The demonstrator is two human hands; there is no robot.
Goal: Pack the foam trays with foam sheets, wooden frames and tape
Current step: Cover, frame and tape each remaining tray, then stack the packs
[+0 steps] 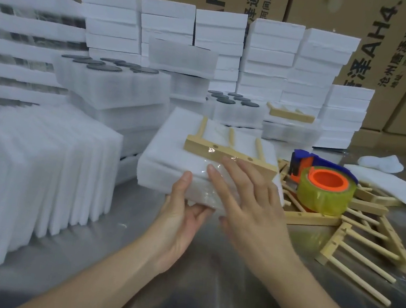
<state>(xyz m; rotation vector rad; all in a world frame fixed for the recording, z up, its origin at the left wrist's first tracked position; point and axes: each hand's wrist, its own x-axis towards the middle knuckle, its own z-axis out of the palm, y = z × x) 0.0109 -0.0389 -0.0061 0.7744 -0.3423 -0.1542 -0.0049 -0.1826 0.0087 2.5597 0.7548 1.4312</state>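
Two hands are on the foam tray bundle [169,149]. The right hand [249,205] lies flat, its fingers [238,171] straight, pressing clear tape [211,151] over the near edge. The left hand [182,212] grips the near-left corner, thumb on the side, fingers curled beneath. The bundle sits at 12 o'clock from both wrists. On top lies a wooden frame [230,154], its long bar running roughly 9 to 3 — straight across the right fingertips.

The right hand is nearer the tape dispenser [325,187], just beside the bundle at 3 o'clock on a pile of loose frames [365,240]. Foam sheets [41,172] stand on edge at 9 o'clock — finished stacks [267,59] fill 12. Nothing seems to block a reach for the dispenser.
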